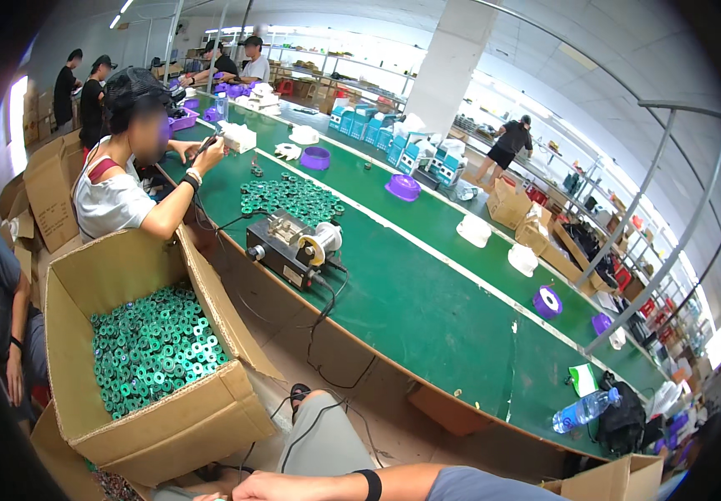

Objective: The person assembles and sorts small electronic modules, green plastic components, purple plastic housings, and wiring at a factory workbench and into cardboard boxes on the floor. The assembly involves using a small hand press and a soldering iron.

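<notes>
My right hand [273, 485] lies low at the picture's lower edge, over my lap, with a black band on its wrist. Its fingers are cut off by the edge, so what they hold, if anything, stays hidden. Only a sliver of skin, which seems to be my left hand [210, 496], shows beside it. Nearest to both is an open cardboard box [160, 434], filled with many small green ring-shaped circuit boards [156, 351].
Ahead runs a long green worktable [427, 326] with a black wire-feeding machine [285, 250], more green rings [289, 198], purple and white housings and a water bottle [586, 409]. A co-worker [126, 167] sits at the left, handling a tool. Cables [318, 334] hang from the table edge.
</notes>
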{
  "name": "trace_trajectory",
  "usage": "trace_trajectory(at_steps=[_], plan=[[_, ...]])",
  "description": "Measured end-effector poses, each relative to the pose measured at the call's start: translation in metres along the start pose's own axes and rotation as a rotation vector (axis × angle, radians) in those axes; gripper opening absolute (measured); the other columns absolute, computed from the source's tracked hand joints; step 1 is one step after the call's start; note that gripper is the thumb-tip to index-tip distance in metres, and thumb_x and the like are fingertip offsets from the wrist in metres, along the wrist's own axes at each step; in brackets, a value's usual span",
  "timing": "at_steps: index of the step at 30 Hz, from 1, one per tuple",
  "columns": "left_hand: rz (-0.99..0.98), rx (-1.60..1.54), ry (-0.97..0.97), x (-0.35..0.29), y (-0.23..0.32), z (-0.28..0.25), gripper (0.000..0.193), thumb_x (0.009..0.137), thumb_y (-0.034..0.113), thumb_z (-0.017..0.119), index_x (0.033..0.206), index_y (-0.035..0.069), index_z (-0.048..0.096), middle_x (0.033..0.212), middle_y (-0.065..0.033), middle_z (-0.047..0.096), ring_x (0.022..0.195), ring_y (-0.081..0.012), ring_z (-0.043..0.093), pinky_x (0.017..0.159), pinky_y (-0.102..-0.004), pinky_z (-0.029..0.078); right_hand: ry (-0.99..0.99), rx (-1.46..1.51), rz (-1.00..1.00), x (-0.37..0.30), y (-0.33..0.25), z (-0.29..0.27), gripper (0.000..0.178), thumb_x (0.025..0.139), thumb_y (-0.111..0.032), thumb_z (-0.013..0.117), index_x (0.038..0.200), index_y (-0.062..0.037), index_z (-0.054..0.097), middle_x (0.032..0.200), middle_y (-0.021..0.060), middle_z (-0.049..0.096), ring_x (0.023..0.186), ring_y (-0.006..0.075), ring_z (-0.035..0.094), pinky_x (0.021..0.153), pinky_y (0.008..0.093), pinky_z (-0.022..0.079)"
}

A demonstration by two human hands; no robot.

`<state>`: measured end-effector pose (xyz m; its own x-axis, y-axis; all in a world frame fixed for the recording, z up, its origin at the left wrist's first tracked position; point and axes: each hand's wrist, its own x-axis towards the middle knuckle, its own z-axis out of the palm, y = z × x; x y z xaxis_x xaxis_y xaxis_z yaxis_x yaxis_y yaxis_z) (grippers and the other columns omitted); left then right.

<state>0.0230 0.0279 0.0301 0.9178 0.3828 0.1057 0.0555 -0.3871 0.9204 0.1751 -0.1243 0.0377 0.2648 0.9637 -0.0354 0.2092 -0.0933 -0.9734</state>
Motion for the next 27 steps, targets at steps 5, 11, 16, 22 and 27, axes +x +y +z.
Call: trace_trajectory(at_steps=[5,11,16,22,27], plan=[[-0.043,0.001,-0.017,0.001,0.001,0.000,0.020,0.091,0.007,0.063,0.107,-0.004,0.067,0.105,-0.0146,0.068,0.097,-0.0269,0.064,0.087,-0.0356,0.050,0.035,0.008,0.009,0.002,0.009,-0.002,0.022,0.092,-0.023,0.058,0.086,-0.0057,0.071,0.080,0.0106,0.072,0.074,0.0253,0.069,0.069,0.0385,0.053],[-0.036,0.011,-0.008,0.000,0.003,-0.001,0.019,0.091,0.006,0.063,0.107,-0.004,0.067,0.105,-0.0137,0.068,0.097,-0.0263,0.064,0.088,-0.0353,0.050,0.058,0.013,0.024,0.003,0.016,-0.004,0.020,0.089,-0.021,0.058,0.085,-0.0067,0.071,0.079,0.0105,0.072,0.075,0.0268,0.069,0.069,0.0393,0.053],[-0.012,-0.025,-0.003,-0.004,0.000,-0.003,0.020,0.090,0.003,0.062,0.108,-0.004,0.066,0.106,-0.0141,0.068,0.098,-0.0272,0.064,0.088,-0.0354,0.050,0.032,-0.034,0.020,0.002,0.015,-0.007,0.019,0.087,-0.019,0.058,0.085,-0.0056,0.071,0.079,0.0119,0.071,0.075,0.0290,0.069,0.069,0.0403,0.053],[-0.068,-0.049,-0.074,-0.006,0.003,0.001,0.025,0.091,0.003,0.062,0.114,-0.004,0.064,0.110,-0.0141,0.067,0.101,-0.0254,0.064,0.090,-0.0354,0.050,0.057,-0.095,0.026,-0.002,-0.005,-0.004,0.019,0.087,-0.020,0.058,0.084,-0.0054,0.070,0.080,0.0137,0.071,0.076,0.0309,0.069,0.068,0.0414,0.053],[-0.078,-0.018,-0.106,-0.004,-0.007,-0.007,0.026,0.093,0.006,0.059,0.116,-0.003,0.064,0.111,-0.0151,0.067,0.102,-0.0263,0.064,0.093,-0.0364,0.049,0.045,-0.052,0.052,-0.010,-0.014,0.004,0.018,0.086,-0.019,0.059,0.084,-0.0056,0.070,0.080,0.0142,0.071,0.076,0.0319,0.069,0.069,0.0414,0.052]])
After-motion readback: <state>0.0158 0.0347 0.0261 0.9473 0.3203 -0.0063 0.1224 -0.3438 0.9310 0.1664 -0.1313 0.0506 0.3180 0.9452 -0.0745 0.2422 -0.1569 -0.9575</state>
